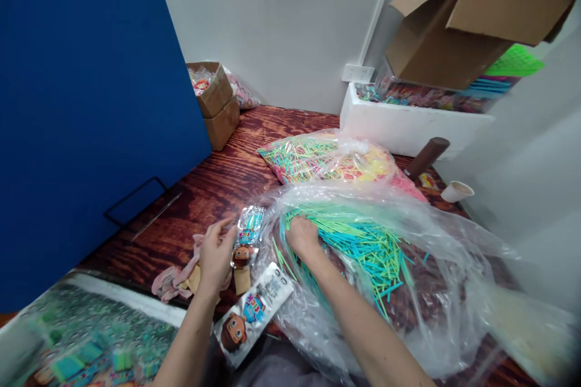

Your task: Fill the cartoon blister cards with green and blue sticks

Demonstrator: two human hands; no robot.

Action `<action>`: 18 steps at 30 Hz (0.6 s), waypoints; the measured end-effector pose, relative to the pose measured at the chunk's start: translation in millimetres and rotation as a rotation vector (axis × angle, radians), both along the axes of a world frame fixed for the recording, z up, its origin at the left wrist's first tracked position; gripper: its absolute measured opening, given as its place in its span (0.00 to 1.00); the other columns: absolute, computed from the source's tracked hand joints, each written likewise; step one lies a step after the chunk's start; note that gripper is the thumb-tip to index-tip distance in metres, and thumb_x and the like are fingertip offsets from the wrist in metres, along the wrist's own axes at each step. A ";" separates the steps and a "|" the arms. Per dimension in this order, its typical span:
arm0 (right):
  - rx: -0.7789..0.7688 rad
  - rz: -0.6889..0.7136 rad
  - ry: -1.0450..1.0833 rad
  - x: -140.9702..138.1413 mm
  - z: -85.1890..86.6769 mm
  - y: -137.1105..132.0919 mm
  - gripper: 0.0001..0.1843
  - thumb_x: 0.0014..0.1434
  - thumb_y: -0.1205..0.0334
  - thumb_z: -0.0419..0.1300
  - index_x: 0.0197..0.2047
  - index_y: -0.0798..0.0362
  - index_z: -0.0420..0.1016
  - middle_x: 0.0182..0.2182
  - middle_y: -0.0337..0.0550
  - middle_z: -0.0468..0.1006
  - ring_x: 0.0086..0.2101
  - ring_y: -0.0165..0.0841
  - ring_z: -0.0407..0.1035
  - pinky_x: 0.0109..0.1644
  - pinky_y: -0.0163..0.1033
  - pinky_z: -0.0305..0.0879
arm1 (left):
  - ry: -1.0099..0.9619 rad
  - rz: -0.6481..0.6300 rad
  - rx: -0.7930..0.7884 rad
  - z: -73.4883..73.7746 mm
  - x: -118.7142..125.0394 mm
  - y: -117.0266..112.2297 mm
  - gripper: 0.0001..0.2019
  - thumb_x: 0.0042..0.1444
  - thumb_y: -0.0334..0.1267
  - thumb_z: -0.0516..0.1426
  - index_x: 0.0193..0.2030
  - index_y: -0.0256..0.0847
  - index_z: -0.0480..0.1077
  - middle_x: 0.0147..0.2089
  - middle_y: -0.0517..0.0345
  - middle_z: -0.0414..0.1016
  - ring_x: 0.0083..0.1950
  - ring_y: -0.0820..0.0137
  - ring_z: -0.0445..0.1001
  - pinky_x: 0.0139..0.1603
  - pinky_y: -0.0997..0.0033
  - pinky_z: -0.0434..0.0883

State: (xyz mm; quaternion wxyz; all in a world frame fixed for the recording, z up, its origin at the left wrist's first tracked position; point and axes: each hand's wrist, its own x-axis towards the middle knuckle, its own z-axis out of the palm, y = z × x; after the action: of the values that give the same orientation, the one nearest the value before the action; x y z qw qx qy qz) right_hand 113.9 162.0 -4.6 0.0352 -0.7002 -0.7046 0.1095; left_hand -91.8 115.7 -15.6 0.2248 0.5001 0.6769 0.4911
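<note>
Left hand [216, 257]: fingers parted, just left of the filled pouch [249, 228].
Right hand [302, 234]: among blue-green sticks [363, 248]; grip I can't tell.
Clear bag [447, 254]: rumpled around them, crowding me.
Far right: foam box [408, 124].

back wall [281, 30] done in pale grey | wall socket [357, 74] fitted | left kinda blocked by blue panel [91, 109] | bench [213, 184] finished in reddish woodgrain

On the wood-grain table [202, 193]: open bag [436, 221] around the right fingers [296, 228], full bag [318, 160] beyond them; cloth [167, 284] nearer than the left fingers [216, 228]; far past both, lower carton [223, 124], foam box [408, 126].
</note>
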 end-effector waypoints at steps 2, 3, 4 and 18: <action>-0.051 -0.001 0.003 -2.2 -0.5 4.3 0.14 0.58 0.71 0.56 0.46 0.64 0.78 0.43 0.65 0.80 0.45 0.47 0.76 0.45 0.43 0.69 | -0.097 0.000 -0.039 1.6 -1.2 -11.7 0.22 0.55 0.52 0.57 0.49 0.38 0.74 0.48 0.49 0.77 0.47 0.60 0.75 0.49 0.61 0.70; -0.072 -0.003 0.007 -3.5 -0.6 6.7 0.15 0.57 0.73 0.56 0.46 0.64 0.78 0.43 0.65 0.80 0.46 0.47 0.76 0.46 0.43 0.69 | -0.138 -0.005 -0.056 1.8 -1.4 -16.9 0.23 0.54 0.53 0.58 0.48 0.37 0.74 0.47 0.49 0.77 0.46 0.60 0.75 0.48 0.62 0.70; -0.089 -0.007 0.013 -4.4 -0.7 9.0 0.15 0.57 0.74 0.56 0.45 0.63 0.79 0.43 0.64 0.80 0.47 0.47 0.76 0.46 0.43 0.69 | -0.171 -0.016 -0.069 1.5 -1.3 -21.7 0.23 0.54 0.54 0.58 0.47 0.38 0.75 0.47 0.49 0.78 0.46 0.60 0.75 0.48 0.62 0.70; -0.175 -0.057 0.434 56.9 -10.9 27.2 0.09 0.62 0.64 0.55 0.38 0.54 0.77 0.32 0.45 0.81 0.33 0.35 0.74 0.34 0.32 0.61 | -0.319 -0.061 -0.107 17.8 3.3 -62.8 0.22 0.51 0.55 0.60 0.44 0.39 0.75 0.44 0.52 0.80 0.45 0.60 0.77 0.43 0.66 0.72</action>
State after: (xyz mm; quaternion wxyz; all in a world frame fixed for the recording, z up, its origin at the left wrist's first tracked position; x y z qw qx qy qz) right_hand 170.8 189.2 -15.6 0.1283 -0.6801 -0.6484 0.3172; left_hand -88.5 52.9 2.2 0.3704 0.4236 0.6424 0.5203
